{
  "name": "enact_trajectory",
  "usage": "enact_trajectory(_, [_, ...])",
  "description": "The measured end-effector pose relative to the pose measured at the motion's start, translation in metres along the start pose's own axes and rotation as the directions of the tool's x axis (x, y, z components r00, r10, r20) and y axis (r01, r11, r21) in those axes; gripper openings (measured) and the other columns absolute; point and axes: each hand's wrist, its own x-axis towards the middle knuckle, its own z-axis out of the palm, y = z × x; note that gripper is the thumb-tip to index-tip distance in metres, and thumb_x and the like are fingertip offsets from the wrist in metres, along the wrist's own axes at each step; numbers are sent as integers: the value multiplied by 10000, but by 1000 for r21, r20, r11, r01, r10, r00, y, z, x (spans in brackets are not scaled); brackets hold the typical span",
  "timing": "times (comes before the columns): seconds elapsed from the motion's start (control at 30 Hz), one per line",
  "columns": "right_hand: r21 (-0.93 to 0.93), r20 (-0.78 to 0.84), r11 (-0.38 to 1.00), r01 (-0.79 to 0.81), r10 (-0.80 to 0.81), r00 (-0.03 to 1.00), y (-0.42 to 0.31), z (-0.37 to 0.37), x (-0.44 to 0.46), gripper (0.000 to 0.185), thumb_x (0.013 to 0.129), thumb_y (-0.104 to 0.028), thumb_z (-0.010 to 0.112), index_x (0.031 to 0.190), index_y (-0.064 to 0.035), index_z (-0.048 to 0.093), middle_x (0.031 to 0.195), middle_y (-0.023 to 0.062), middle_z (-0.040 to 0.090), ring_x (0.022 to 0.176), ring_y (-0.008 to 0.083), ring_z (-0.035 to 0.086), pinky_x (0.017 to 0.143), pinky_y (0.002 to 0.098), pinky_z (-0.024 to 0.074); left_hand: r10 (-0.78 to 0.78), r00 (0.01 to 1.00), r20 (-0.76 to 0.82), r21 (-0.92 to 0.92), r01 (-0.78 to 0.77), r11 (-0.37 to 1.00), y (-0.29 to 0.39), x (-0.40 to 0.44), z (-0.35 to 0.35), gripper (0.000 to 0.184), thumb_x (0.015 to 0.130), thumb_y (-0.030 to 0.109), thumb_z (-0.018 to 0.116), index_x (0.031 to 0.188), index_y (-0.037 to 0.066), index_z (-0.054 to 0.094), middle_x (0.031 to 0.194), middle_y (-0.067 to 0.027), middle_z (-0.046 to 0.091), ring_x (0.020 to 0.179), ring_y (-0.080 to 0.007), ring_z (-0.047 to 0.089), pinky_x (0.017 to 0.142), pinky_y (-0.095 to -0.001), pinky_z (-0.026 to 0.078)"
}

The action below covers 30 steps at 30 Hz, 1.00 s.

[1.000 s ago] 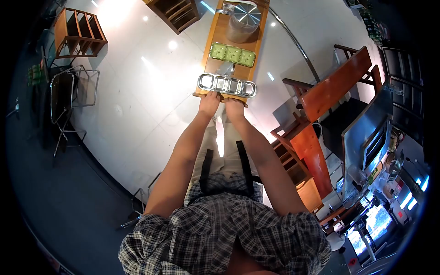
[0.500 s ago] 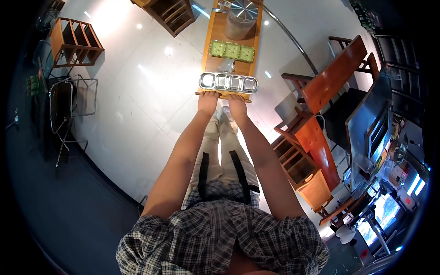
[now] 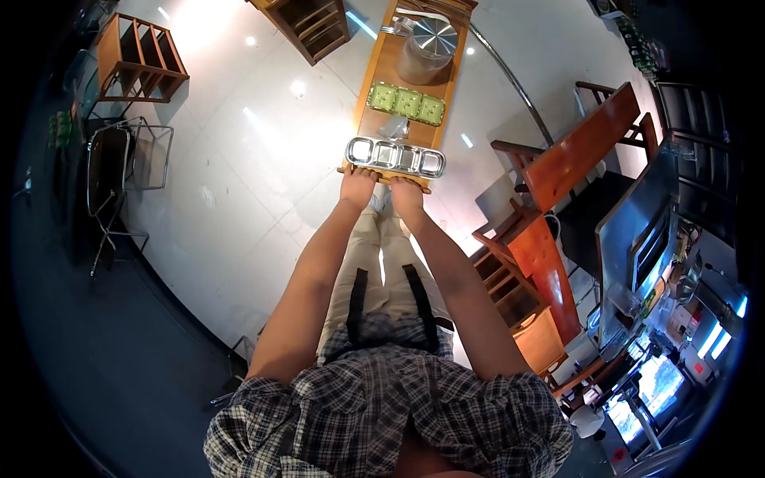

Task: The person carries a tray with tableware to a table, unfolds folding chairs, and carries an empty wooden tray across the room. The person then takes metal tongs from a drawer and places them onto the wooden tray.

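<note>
Both hands grip the near edge of a long wooden cart (image 3: 378,103) in front of me. My left hand (image 3: 358,186) is closed over the left part of that edge, and my right hand (image 3: 406,195) over the right part. Just beyond the fingers lies a steel tray (image 3: 397,157) with several compartments. A crumpled clear plastic piece (image 3: 394,127) is behind it, then a green three-part dish (image 3: 406,103). Farther along stands a clear container (image 3: 424,62) with a shiny round steel lid.
Wooden shelf units stand at the upper left (image 3: 143,57) and top (image 3: 311,28). Folded metal-framed chairs (image 3: 109,171) are at the left. To the right are red-brown wooden benches (image 3: 584,147), a dark table (image 3: 637,219) and a curved metal rail (image 3: 510,80).
The cart, my hands and the surroundings shift slightly in view, down and then back, as the camera tilts. Both hands keep their hold on the cart edge.
</note>
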Motion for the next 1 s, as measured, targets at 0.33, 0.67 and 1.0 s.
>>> enact_trajectory(0.33, [174, -240, 977, 125, -81, 967, 15, -31, -15, 90, 714, -87, 532, 774, -75, 598, 795, 86, 602, 720, 264, 589, 642, 367, 480, -306, 922, -236, -261, 243, 934, 1, -35, -3, 423, 805, 106, 445, 1227, 103, 455, 1313, -112, 405, 1241, -257, 346, 1035, -494, 195])
enact_trajectory(0.67, [96, -270, 988, -124, 146, 952, 71, -55, 13, 59, 767, -124, 517, 772, -82, 558, 781, 101, 574, 688, 293, 579, 613, 386, 476, -649, 667, -365, -344, 551, 760, -50, -100, 94, 592, 766, 174, 553, 1318, 127, 343, 1405, -149, 248, 1298, -332, 231, 1024, -561, 177])
enact_trajectory(1.0, [-65, -330, 998, 24, -44, 943, 86, -133, 124, 274, 744, -76, 509, 1016, -50, 535, 996, 143, 549, 927, 324, 521, 791, 417, 437, -928, 372, 1, -537, 783, 313, -68, -119, 85, 694, 780, 146, 552, 1384, 188, 212, 1443, -130, 135, 1313, -346, 167, 1022, -557, 208])
